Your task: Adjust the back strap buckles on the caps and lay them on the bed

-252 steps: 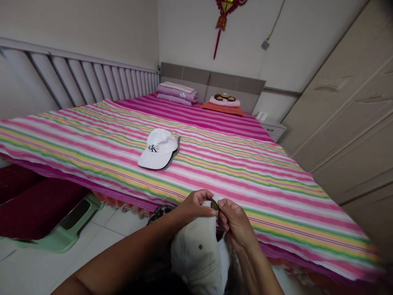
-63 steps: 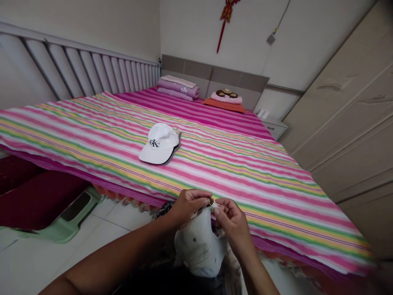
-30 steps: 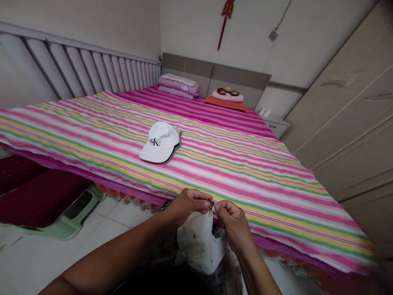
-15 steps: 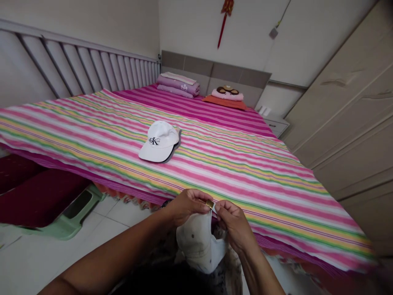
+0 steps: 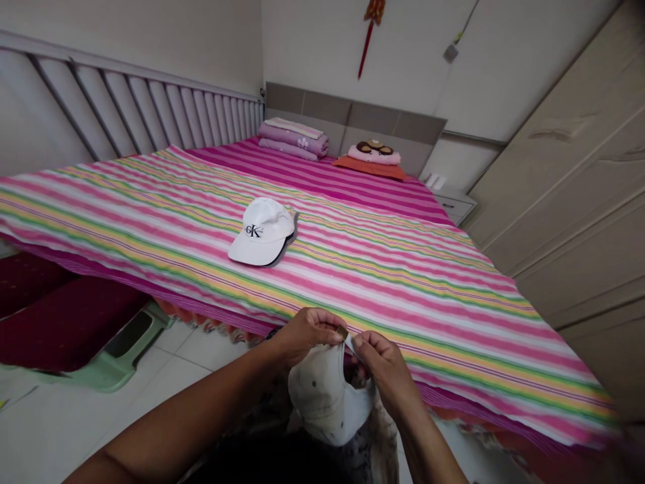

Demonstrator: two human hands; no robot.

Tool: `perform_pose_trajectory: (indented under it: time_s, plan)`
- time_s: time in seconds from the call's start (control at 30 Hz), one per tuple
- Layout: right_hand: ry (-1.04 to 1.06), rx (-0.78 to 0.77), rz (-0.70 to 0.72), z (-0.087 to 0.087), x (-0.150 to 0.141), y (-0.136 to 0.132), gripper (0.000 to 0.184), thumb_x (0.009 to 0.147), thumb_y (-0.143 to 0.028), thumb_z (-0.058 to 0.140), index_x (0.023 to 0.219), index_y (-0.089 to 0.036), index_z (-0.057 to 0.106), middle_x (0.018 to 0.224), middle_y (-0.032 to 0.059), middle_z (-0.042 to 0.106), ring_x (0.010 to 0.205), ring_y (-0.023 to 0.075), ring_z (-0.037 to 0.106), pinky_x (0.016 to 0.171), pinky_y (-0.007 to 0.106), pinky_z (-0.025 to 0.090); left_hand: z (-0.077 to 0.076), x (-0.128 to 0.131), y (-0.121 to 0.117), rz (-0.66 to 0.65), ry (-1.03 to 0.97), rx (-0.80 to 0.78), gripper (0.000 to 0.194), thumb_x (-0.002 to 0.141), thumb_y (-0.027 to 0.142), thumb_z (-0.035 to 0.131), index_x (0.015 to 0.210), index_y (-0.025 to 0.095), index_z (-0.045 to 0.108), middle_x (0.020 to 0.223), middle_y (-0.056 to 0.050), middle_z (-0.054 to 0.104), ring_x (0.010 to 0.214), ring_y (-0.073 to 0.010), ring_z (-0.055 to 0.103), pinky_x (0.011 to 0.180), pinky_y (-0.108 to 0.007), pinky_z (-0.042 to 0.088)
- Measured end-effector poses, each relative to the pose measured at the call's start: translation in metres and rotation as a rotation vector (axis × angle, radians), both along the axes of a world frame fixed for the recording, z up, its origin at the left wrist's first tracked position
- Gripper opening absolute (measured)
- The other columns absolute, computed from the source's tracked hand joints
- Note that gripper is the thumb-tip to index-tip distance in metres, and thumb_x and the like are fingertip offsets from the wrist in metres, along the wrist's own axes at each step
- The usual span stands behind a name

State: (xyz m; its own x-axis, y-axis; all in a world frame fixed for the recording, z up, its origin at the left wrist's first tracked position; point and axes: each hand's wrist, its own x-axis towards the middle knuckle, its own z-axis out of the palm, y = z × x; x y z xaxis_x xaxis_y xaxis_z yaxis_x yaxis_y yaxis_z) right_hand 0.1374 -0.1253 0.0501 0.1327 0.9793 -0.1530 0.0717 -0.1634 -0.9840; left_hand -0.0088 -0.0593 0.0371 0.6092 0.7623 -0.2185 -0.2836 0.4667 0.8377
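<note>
Low in front of me, a pale cap (image 5: 322, 393) hangs from my fingers with its back opening turned up. My left hand (image 5: 308, 331) pinches the brass-coloured buckle (image 5: 343, 332) at the back of this cap. Closed on the white strap (image 5: 350, 341) just beside the buckle is my right hand (image 5: 379, 356). A short piece of strap shows between the buckle and my right fingertips. The cap's brim is out of sight. Farther off, a white cap (image 5: 265, 232) with black "CK" lettering rests on the bed, brim toward me.
A striped sheet (image 5: 413, 275) covers the bed. Folded purple bedding (image 5: 293, 140) and a pink pillow (image 5: 373, 154) lie by the headboard (image 5: 373, 119). At left are a railing (image 5: 151, 107) and a green stool (image 5: 121, 356) with dark red cloth. A wardrobe (image 5: 569, 181) stands at right.
My right hand has shifted slightly right, and a bit more strap shows between it and the buckle. The buckle has tilted in my left fingers. The cap on the bed has stayed put.
</note>
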Motion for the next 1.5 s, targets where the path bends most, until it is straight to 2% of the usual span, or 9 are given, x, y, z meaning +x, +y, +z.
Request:
perform_pose_trajectory:
  time_s: [0.3, 0.5, 0.73, 0.8, 0.9, 1.0, 1.13, 1.4, 1.5]
  plan:
    - [0.134, -0.007, -0.026, -0.001, -0.006, 0.002, 0.019, 0.066, -0.030, 0.060, 0.059, -0.016, 0.050, 0.047, -0.0064, 0.047, 0.035, 0.0039, 0.033, 0.038, 0.018, 0.022, 0.000, 0.002, -0.003, -0.055, -0.095, 0.022, 0.027, 0.050, 0.014, 0.074, 0.076, 0.010, 0.066, 0.056, 0.000, 0.060, 0.049, -0.0045, 0.049, 0.052, -0.017, 0.036]
    - [0.085, -0.007, 0.011, -0.003, -0.005, 0.001, 0.022, 0.068, -0.035, 0.060, 0.062, -0.016, 0.049, 0.047, -0.0061, 0.047, 0.038, 0.0055, 0.038, 0.040, 0.019, 0.025, -0.002, 0.002, -0.002, 0.012, -0.129, -0.023, 0.028, 0.051, 0.016, 0.075, 0.076, 0.011, 0.065, 0.063, -0.001, 0.061, 0.051, -0.0053, 0.051, 0.055, -0.018, 0.038]
    - [0.092, 0.035, 0.023, -0.006, -0.005, 0.003, 0.021, 0.071, -0.033, 0.057, 0.062, -0.016, 0.048, 0.050, -0.0056, 0.047, 0.037, 0.0050, 0.036, 0.040, 0.019, 0.026, 0.001, 0.004, -0.004, -0.029, -0.171, -0.041, 0.029, 0.052, 0.019, 0.076, 0.077, 0.011, 0.065, 0.059, 0.001, 0.057, 0.049, -0.0045, 0.050, 0.052, -0.017, 0.035]
    - [0.032, 0.085, 0.000, -0.005, -0.005, 0.002, 0.018, 0.072, -0.034, 0.057, 0.074, -0.018, 0.050, 0.052, -0.0062, 0.047, 0.038, 0.0069, 0.039, 0.040, 0.020, 0.029, 0.001, 0.005, -0.004, -0.006, -0.176, -0.038, 0.028, 0.052, 0.018, 0.076, 0.077, 0.011, 0.065, 0.061, 0.000, 0.058, 0.052, -0.0052, 0.051, 0.055, -0.018, 0.037]
    - [-0.222, 0.235, -0.010, -0.002, -0.006, 0.001, 0.027, 0.068, -0.033, 0.062, 0.090, -0.021, 0.054, 0.066, -0.0014, 0.058, 0.054, 0.0136, 0.052, 0.050, 0.024, 0.040, 0.000, 0.007, -0.005, -0.001, -0.175, -0.046, 0.028, 0.053, 0.020, 0.075, 0.078, 0.011, 0.066, 0.064, -0.003, 0.061, 0.057, -0.0082, 0.054, 0.060, -0.021, 0.040]
    - [-0.499, 0.359, -0.006, 0.002, -0.007, 0.001, 0.022, 0.070, -0.031, 0.061, 0.090, -0.023, 0.061, 0.081, 0.0044, 0.065, 0.074, 0.0208, 0.058, 0.067, 0.031, 0.043, 0.000, 0.008, -0.006, 0.027, -0.146, -0.079, 0.028, 0.054, 0.024, 0.075, 0.076, 0.010, 0.067, 0.067, -0.005, 0.064, 0.063, -0.0110, 0.057, 0.065, -0.024, 0.042]
    - [-0.623, 0.451, -0.013, 0.003, -0.007, 0.002, 0.022, 0.075, -0.029, 0.056, 0.096, -0.024, 0.062, 0.088, 0.0067, 0.067, 0.082, 0.0241, 0.059, 0.072, 0.034, 0.042, 0.004, 0.009, -0.007, 0.079, -0.041, -0.019, 0.028, 0.052, 0.026, 0.075, 0.075, 0.010, 0.068, 0.062, -0.004, 0.063, 0.057, -0.0093, 0.054, 0.061, -0.023, 0.040]
    - [-0.786, 0.446, -0.011, 0.012, -0.003, 0.001, 0.010, 0.073, -0.028, 0.057, 0.067, -0.021, 0.060, 0.058, 0.0014, 0.061, 0.052, 0.0160, 0.054, 0.053, 0.026, 0.037, 0.008, 0.002, 0.002, 0.261, 0.148, 0.106, 0.026, 0.056, 0.029, 0.070, 0.074, 0.010, 0.066, 0.049, 0.001, 0.055, 0.044, -0.0060, 0.046, 0.048, -0.019, 0.037]
    - [-0.729, 0.384, 0.001, 0.019, 0.002, 0.000, 0.013, 0.071, -0.030, 0.058, 0.061, -0.021, 0.058, 0.053, -0.0010, 0.057, 0.048, 0.0136, 0.050, 0.048, 0.023, 0.034, 0.005, -0.004, 0.007, 0.215, 0.167, 0.105, 0.027, 0.056, 0.030, 0.070, 0.073, 0.011, 0.064, 0.050, 0.002, 0.054, 0.045, -0.0063, 0.047, 0.050, -0.020, 0.039]
